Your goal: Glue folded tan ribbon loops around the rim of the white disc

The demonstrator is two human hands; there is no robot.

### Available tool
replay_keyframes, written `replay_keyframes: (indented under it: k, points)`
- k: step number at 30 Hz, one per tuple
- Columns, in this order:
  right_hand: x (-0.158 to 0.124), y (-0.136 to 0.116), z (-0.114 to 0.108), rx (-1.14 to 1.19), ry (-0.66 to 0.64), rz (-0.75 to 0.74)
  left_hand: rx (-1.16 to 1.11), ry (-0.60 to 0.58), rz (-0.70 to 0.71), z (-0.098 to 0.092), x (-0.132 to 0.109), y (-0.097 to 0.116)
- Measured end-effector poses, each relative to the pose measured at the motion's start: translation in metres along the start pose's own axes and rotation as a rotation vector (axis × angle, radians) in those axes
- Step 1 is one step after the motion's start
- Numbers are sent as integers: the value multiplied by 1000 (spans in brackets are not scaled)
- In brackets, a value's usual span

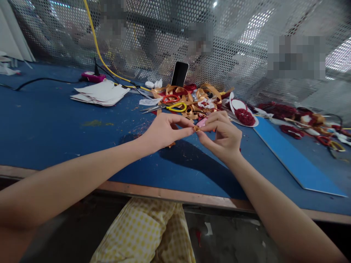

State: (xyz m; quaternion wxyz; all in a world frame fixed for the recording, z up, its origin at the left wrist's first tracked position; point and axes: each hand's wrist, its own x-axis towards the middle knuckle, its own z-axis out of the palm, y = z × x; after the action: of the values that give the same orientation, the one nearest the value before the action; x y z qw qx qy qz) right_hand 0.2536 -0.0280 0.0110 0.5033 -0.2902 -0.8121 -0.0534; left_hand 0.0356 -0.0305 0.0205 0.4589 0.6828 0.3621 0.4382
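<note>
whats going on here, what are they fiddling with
A person at a blue table pinches a small gold ribbon piece between the fingertips of the left hand and the right hand, just above the tabletop. The right hand also holds something small and pink. Behind the hands lie a heap of gold ribbon and yellow-handled scissors. A phone leans against the mesh screen, and a stack of white paper lies to the left.
</note>
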Motion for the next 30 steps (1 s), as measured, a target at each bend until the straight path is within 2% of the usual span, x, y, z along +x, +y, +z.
replay_keyframes:
  k: [8, 15, 30]
  points:
    - [2, 0, -1, -18, -33, -57, 171, -36, 98, -5, -1, -1]
    - [2, 0, 1, -48, -35, -115, 266, -25, 255, -6, 0, -3]
    - [3, 0, 1, -77, -54, -113, 308, 30, 355, -5, 1, -6]
